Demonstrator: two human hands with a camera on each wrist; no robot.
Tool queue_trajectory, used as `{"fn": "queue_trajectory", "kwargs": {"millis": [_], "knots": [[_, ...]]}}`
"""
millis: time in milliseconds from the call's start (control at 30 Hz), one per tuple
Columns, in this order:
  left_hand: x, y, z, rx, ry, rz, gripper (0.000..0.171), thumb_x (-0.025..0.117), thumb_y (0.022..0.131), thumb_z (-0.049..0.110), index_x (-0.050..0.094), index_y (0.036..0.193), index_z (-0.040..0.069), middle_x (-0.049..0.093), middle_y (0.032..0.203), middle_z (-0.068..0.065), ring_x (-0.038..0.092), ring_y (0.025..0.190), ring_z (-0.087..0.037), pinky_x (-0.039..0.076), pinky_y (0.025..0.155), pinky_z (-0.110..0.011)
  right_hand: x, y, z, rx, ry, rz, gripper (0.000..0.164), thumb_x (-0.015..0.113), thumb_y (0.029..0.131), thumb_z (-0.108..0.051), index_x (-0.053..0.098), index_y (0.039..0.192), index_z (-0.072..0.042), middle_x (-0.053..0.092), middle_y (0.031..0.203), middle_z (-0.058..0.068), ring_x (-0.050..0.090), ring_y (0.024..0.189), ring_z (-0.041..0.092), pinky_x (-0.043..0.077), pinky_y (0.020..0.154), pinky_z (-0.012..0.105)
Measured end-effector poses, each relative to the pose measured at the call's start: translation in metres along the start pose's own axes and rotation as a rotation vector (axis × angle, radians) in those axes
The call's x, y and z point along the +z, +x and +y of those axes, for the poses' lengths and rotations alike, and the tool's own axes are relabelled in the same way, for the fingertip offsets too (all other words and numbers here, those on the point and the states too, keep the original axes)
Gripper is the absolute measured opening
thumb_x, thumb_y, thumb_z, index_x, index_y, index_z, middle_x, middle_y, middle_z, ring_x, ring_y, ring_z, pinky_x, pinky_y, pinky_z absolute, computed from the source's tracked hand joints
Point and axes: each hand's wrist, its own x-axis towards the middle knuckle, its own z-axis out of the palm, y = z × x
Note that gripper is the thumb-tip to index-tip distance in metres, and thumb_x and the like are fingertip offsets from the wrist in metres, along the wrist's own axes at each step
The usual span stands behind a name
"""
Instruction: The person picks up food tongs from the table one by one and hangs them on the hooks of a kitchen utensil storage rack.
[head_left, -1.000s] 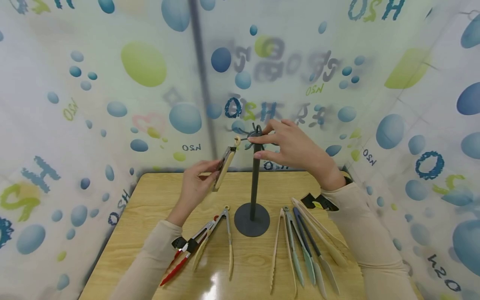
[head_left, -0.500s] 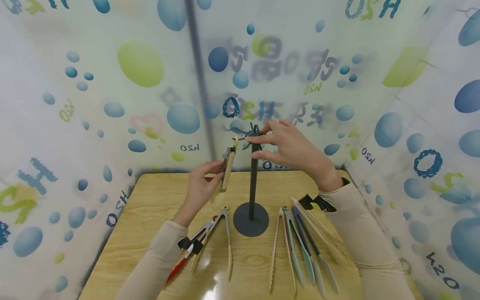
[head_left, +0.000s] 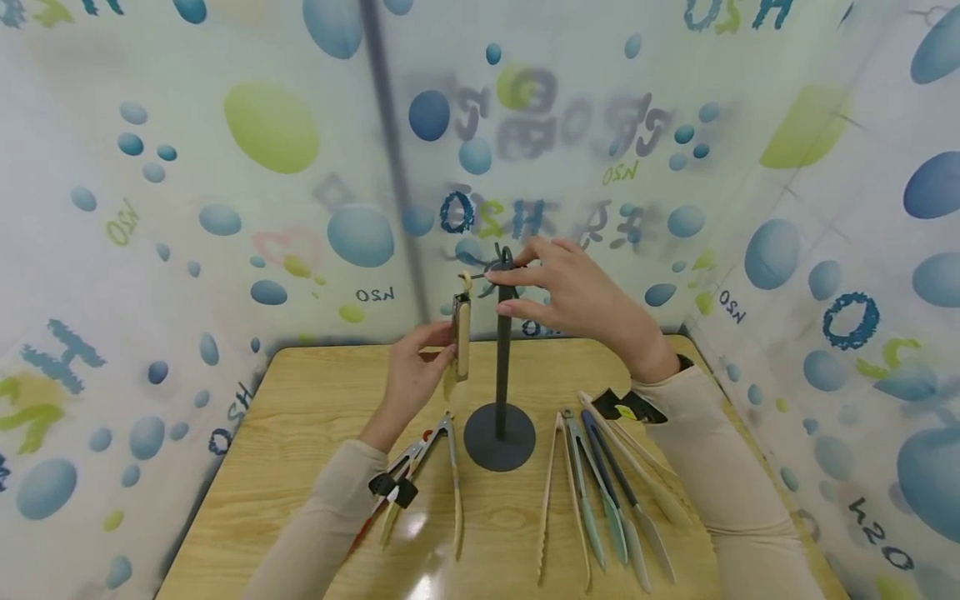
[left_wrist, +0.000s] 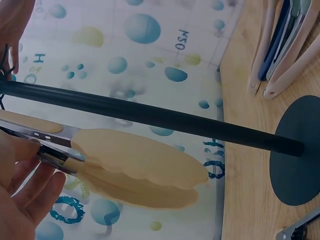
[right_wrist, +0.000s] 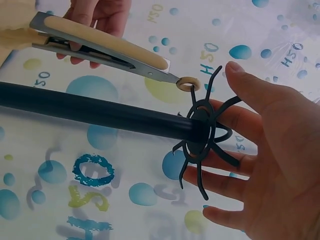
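My left hand pinches a pair of beige-tipped tongs between thumb and fingers. The tongs hang head-down, and in the left wrist view their scalloped beige heads lie close together. At their upper end, a beige pull ring has a hook of the dark stand running through it. My right hand is at the stand's top; its extended fingers touch the curved hooks from behind. The right thumb points away, apart from the fingers.
Left of the round base lie red tongs and open beige tongs, partly behind the left forearm. To its right are pinkish tongs, green tongs, blue-handled tongs and more pale tongs on the wooden table.
My left hand has moved right, toward the stand, swinging the tongs from a slant to nearly upright below the hook. My right hand stays at the stand's top.
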Motion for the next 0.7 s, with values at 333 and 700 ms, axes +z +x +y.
{"fn": "queue_trajectory", "kwargs": {"millis": [333, 700], "knots": [[0.004, 0.000, -0.003, -0.072, 0.007, -0.051, 0.030, 0.071, 0.090, 0.005, 0.070, 0.120, 0.008, 0.074, 0.109, -0.016, 0.072, 0.095, -0.032, 0.060, 0.080, -0.047, 0.001, -0.001, -0.002, -0.001, 0.004, 0.023, 0.047, 0.067, 0.092, -0.044, 0.063, 0.135, -0.026, 0.057, 0.115, 0.010, 0.053, 0.096, 0.024, 0.038, 0.097, 0.048], [0.006, -0.003, -0.009, -0.066, 0.020, -0.071, 0.028, 0.072, 0.090, 0.008, 0.072, 0.118, 0.009, 0.074, 0.109, -0.013, 0.072, 0.095, -0.029, 0.060, 0.080, -0.046, 0.000, -0.005, -0.004, 0.002, 0.012, 0.038, 0.053, 0.069, 0.090, -0.045, 0.060, 0.139, -0.026, 0.057, 0.128, 0.011, 0.055, 0.115, 0.030, 0.039, 0.106, 0.052]]}}
